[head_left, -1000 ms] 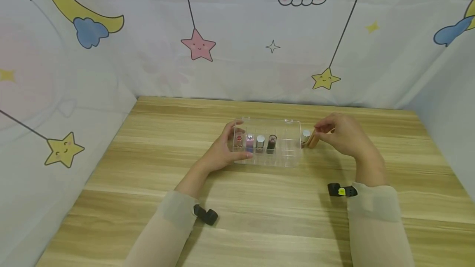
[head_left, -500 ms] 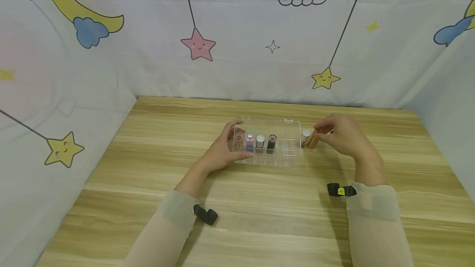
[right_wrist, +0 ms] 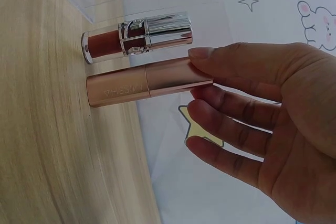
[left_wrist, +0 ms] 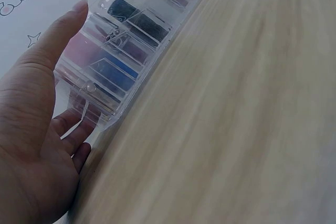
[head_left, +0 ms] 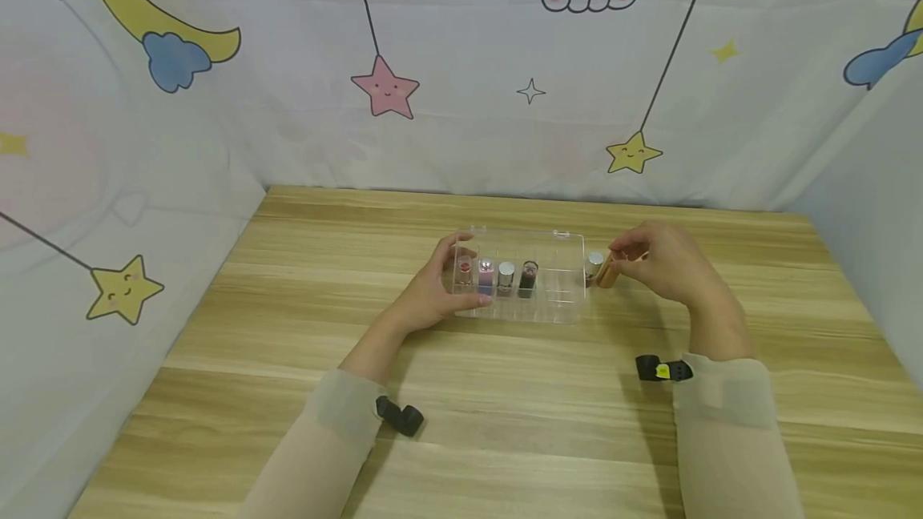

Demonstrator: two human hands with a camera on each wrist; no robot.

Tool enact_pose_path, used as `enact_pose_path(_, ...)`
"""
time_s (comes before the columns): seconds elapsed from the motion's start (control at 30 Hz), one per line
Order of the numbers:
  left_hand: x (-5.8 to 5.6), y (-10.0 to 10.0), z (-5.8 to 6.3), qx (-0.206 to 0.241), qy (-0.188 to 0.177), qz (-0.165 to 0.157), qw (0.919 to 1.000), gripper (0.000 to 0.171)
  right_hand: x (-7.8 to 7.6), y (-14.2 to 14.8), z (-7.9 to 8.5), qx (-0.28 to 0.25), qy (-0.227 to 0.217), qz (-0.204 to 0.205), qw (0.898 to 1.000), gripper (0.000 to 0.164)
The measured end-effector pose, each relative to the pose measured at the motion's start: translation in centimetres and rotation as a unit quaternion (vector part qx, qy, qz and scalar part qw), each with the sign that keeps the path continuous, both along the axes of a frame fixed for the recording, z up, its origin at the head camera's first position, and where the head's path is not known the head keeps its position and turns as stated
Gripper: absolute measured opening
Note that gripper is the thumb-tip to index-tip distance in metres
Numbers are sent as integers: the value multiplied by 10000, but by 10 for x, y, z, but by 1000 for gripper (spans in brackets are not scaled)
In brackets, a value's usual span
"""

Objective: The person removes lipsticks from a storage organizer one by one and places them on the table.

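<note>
At the left end of a clear divided box (head_left: 566,304), my left hand (head_left: 435,295) grips it, thumb along the front and fingers behind. Several lipsticks stand in the box's left slots: one with a red top (head_left: 465,271), a pink and blue one (head_left: 486,279), a silver-capped one (head_left: 506,274) and a dark one (head_left: 529,279). Right of the box, my right hand (head_left: 671,264) pinches a rose-gold lipstick (right_wrist: 119,86) by its cap between thumb and fingers. Its base is at the tabletop. Close beside it stands a silver-capped tube with reddish-brown contents (right_wrist: 105,45).
The wood-grain table (head_left: 505,423) reaches back to a white curtain (head_left: 461,150) printed with stars and a moon. More of the curtain hangs along the left and right sides. Small black cameras (head_left: 400,416) sit at both wrists.
</note>
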State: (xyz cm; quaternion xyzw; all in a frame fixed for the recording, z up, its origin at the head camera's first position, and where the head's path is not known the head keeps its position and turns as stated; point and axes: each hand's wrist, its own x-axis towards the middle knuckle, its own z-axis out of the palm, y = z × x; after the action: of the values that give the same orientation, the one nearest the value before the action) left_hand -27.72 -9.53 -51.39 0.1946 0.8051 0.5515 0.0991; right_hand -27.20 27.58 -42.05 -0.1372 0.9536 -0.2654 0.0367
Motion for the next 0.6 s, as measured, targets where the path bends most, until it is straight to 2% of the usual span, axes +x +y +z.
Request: enact_pose_path(0.6, 0, 0, -2, -51, 15, 20, 10000, 103, 4, 0, 2, -18, -56, -11, 10000, 28)
